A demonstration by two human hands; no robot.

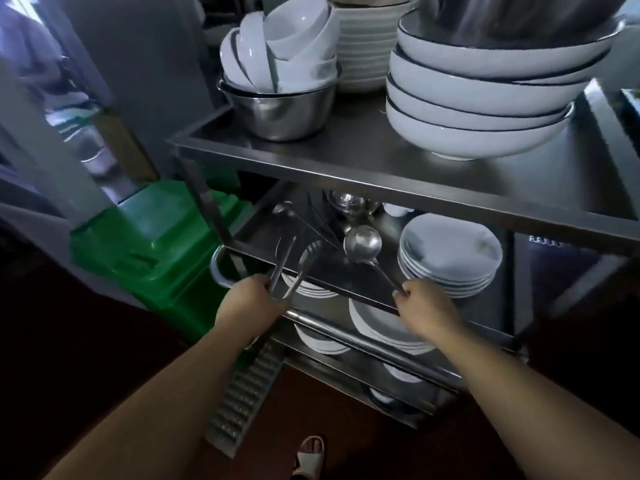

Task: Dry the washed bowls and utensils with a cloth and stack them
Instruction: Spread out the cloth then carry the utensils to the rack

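My left hand (pixel 250 299) grips a pair of metal tongs (pixel 294 265) whose tips point up over the front edge of the middle shelf (pixel 311 271) of a steel rack. My right hand (pixel 424 306) pinches the handle end of a steel ladle (pixel 362 244), its bowl resting over the same shelf. A stack of white plates (pixel 450 254) stands on that shelf to the right. On the top shelf (pixel 346 147), large white bowls with dark rims (pixel 478 98) are stacked, and small white bowls (pixel 277 46) fill a steel basin (pixel 280 116). No cloth shows.
A green bin (pixel 156 244) stands left of the rack. More white plates (pixel 381 330) lie on the lower shelves. A metal floor grate (pixel 242 393) runs beside the rack's foot. My sandalled foot (pixel 311 452) is on the dark floor below.
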